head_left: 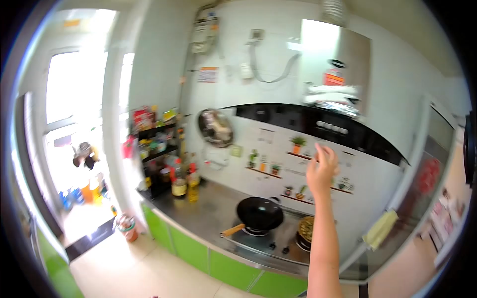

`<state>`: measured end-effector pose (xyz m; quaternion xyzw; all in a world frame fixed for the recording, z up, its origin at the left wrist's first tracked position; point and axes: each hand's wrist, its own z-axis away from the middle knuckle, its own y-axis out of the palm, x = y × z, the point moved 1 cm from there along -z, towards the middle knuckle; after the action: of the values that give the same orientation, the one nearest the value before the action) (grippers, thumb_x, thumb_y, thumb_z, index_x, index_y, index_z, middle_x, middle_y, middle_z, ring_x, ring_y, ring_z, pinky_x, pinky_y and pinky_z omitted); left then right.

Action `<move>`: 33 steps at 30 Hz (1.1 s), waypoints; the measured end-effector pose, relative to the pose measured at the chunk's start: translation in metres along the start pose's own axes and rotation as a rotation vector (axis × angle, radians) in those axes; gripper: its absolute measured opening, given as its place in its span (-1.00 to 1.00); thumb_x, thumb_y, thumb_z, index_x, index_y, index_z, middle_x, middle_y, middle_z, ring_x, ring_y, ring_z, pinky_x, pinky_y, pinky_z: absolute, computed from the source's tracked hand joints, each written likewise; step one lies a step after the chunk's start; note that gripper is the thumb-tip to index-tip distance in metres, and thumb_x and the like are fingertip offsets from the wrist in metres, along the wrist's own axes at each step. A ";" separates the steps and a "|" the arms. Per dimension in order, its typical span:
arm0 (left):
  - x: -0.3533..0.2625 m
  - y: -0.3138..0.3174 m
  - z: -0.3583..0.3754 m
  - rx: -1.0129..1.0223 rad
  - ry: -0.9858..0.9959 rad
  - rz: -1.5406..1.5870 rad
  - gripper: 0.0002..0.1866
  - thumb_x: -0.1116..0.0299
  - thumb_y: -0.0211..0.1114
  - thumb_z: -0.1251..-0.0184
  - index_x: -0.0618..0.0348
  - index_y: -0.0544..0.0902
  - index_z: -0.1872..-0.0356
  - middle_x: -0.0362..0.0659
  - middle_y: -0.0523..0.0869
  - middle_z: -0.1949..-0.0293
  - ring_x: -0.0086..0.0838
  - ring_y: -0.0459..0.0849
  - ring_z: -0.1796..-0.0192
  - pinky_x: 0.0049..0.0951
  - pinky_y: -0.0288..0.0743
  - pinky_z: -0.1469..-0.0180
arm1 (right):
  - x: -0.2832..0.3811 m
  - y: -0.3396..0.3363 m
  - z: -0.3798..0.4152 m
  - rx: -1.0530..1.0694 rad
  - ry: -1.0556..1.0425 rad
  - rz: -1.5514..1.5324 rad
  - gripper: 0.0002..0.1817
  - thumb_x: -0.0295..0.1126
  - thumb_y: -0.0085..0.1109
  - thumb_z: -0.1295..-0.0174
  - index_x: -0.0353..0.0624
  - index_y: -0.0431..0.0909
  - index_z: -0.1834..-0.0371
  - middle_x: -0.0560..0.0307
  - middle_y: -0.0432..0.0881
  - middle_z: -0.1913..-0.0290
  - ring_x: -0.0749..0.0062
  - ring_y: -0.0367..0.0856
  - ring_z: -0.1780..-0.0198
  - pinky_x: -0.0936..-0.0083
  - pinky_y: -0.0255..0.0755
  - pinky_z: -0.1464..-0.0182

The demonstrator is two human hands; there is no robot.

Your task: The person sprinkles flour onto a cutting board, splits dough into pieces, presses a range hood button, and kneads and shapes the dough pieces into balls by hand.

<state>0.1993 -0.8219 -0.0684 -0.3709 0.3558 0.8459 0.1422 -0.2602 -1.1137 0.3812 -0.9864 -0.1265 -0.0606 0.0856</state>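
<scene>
While the right hand (320, 171) is raised, fingers (325, 156) half-curled and seemingly empty, a reach toward the range hood (293, 115) on the far wall (278, 25) is judged the present step; fingertip aim is called for.

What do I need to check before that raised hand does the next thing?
1. Right hand touching the black hood panel: cannot tell; they overlap or nearly so in this view.
2. Left hand somewhere safe: cannot tell, it's out of view.
3. Black wok upright on its burner: ok.
4. Wooden handle turned away from the counter's front: not ok, it points that way.
5. Bottles standing apart from the wok: ok.
6. Flame off: cannot tell.
</scene>
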 end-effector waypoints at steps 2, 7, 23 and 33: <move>0.007 -0.012 -0.006 -0.043 0.016 -0.009 -0.72 0.25 0.12 -0.38 0.26 0.58 0.10 -0.13 0.67 0.24 -0.48 0.59 0.30 -0.55 0.51 0.31 | 0.037 0.008 0.023 -0.004 -0.124 -0.179 -0.53 -0.53 0.07 -0.07 -0.08 0.51 -0.13 0.05 0.42 -0.07 0.10 0.32 -0.17 0.09 0.11 -0.16; -0.014 -0.022 0.043 -0.167 0.177 0.084 -0.84 0.35 0.10 -0.37 0.22 0.58 0.26 -0.20 0.62 0.44 -0.52 0.56 0.42 -0.54 0.45 0.38 | 0.153 0.025 0.098 0.051 -0.208 -0.566 -0.65 -0.52 0.02 -0.17 -0.26 0.53 -0.05 -0.08 0.49 0.00 0.01 0.42 -0.06 0.17 0.25 -0.14; -0.021 -0.219 0.276 -0.915 0.584 0.432 -0.83 0.31 0.10 -0.39 0.12 0.63 0.22 -0.29 0.66 0.37 -0.66 0.58 0.37 -0.65 0.45 0.29 | 0.522 -0.128 0.304 0.803 -0.387 -1.708 -0.77 -0.60 0.02 -0.11 -0.29 0.59 0.17 -0.03 0.56 0.19 0.13 0.51 0.11 0.26 0.32 -0.03; -0.042 -0.353 0.396 -1.307 0.680 0.434 -0.76 0.20 0.15 -0.36 0.11 0.63 0.14 -0.31 0.64 0.35 -0.69 0.55 0.34 -0.66 0.36 0.26 | 0.680 -0.329 0.413 1.121 -0.662 -2.188 -0.79 -0.64 0.08 -0.09 -0.22 0.61 0.21 0.02 0.60 0.20 0.17 0.54 0.10 0.35 0.35 0.00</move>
<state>0.1977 -0.2912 -0.0261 -0.5412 -0.1276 0.7326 -0.3926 0.3477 -0.5611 0.1235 -0.1647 -0.8942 0.2105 0.3591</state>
